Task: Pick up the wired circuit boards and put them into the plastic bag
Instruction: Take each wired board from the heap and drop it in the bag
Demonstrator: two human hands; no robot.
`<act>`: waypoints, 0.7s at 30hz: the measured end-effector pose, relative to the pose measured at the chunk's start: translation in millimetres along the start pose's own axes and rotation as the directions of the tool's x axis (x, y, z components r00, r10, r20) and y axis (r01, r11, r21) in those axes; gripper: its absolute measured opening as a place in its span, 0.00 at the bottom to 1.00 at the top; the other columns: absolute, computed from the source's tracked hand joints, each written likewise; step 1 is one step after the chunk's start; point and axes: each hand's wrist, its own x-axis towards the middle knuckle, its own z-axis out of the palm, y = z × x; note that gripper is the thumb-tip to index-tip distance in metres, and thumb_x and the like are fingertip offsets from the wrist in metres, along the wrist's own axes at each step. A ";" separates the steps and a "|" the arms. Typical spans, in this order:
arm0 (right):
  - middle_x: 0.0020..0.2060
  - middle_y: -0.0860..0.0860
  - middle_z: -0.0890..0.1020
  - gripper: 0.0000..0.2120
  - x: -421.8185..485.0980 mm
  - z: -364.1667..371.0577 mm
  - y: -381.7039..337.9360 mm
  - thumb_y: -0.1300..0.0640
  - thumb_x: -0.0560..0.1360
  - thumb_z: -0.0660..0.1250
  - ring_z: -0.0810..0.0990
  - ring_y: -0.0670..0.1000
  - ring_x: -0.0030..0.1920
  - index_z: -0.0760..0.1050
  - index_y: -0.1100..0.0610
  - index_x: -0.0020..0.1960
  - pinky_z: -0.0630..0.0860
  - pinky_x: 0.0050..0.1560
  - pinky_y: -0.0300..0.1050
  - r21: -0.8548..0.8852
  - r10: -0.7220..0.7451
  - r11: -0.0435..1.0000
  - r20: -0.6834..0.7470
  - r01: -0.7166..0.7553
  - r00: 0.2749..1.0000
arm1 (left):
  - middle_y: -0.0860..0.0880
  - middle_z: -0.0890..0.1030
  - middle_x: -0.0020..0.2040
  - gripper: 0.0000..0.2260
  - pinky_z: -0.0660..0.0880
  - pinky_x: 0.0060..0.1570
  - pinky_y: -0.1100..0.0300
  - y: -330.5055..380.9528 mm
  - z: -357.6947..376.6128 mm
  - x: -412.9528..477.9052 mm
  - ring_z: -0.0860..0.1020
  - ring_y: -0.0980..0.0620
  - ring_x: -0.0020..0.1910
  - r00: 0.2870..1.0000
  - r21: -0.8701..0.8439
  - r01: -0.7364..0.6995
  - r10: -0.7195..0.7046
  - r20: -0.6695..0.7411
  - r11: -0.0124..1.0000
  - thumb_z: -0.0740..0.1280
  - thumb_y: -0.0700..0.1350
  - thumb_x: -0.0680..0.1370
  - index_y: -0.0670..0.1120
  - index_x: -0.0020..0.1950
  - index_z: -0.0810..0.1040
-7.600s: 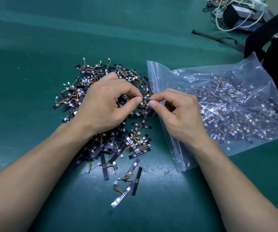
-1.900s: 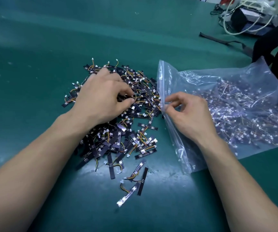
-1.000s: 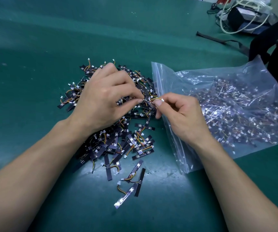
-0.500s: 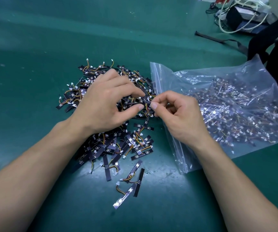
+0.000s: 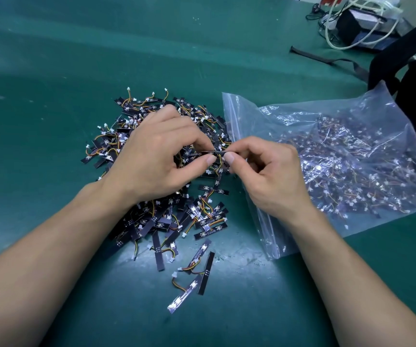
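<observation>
Grip: your left hand and right hand each pinch one end of a single narrow black board between thumb and forefinger. The other fingers are curled in and hold nothing.
Held board: it sits roughly level between your fingertips, just above the pile. Whether its wire hangs free of the heap can't be made out.
Step in hand: by the look of it, you are separating one piece before bagging it.
Next move: probably let go with the left, then carry the piece rightward with the right and slip it under the zip edge.
Bag: the plastic bag lies flat just beside your right hand, its mouth facing the pile and many boards already inside.
Watch for: trailing wires may drag neighbours along.
Remaining: a large heap lies under your left hand, with a few strays nearer you on the green mat.
</observation>
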 end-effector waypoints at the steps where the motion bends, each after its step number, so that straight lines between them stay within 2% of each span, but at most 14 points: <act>1: 0.31 0.44 0.79 0.03 0.1 -0.5 -0.1 0.60 0.77 0.72 0.71 0.45 0.27 0.83 0.54 0.45 0.67 0.32 0.34 -0.006 -0.007 1.000 -0.012 0.007 1.000 | 0.52 0.83 0.45 0.09 0.72 0.47 0.44 0.3 -0.6 0.1 0.73 0.46 0.44 1.000 -0.002 0.002 -0.002 -0.001 1.000 0.70 0.50 0.79 0.46 0.49 0.84; 11: 0.31 0.38 0.77 0.04 -0.7 -0.1 -1.2 0.53 0.76 0.73 0.68 0.46 0.25 0.84 0.51 0.50 0.63 0.31 0.31 0.058 0.035 0.998 -0.005 -0.034 0.999 | 0.50 0.82 0.41 0.08 0.72 0.47 0.46 0.8 -0.5 0.9 0.74 0.43 0.42 0.999 0.035 -0.039 0.039 -0.003 0.999 0.69 0.46 0.80 0.44 0.45 0.83; 13: 0.30 0.38 0.76 0.01 -0.4 -0.1 -1.8 0.55 0.76 0.73 0.69 0.45 0.26 0.84 0.52 0.47 0.63 0.32 0.30 0.037 0.014 0.999 -0.003 -0.014 1.000 | 0.50 0.82 0.41 0.07 0.72 0.47 0.46 1.4 -0.2 0.8 0.74 0.43 0.42 0.999 0.030 -0.038 0.038 -0.004 0.999 0.69 0.45 0.80 0.44 0.45 0.83; 21: 0.31 0.39 0.77 0.03 -0.4 -1.0 -1.1 0.60 0.77 0.72 0.71 0.43 0.27 0.83 0.55 0.44 0.65 0.32 0.32 -0.021 -0.020 1.000 -0.007 0.020 1.000 | 0.51 0.83 0.46 0.09 0.72 0.48 0.49 2.2 -0.8 1.0 0.75 0.43 0.44 1.000 0.003 -0.024 0.024 0.008 1.000 0.70 0.49 0.80 0.45 0.50 0.84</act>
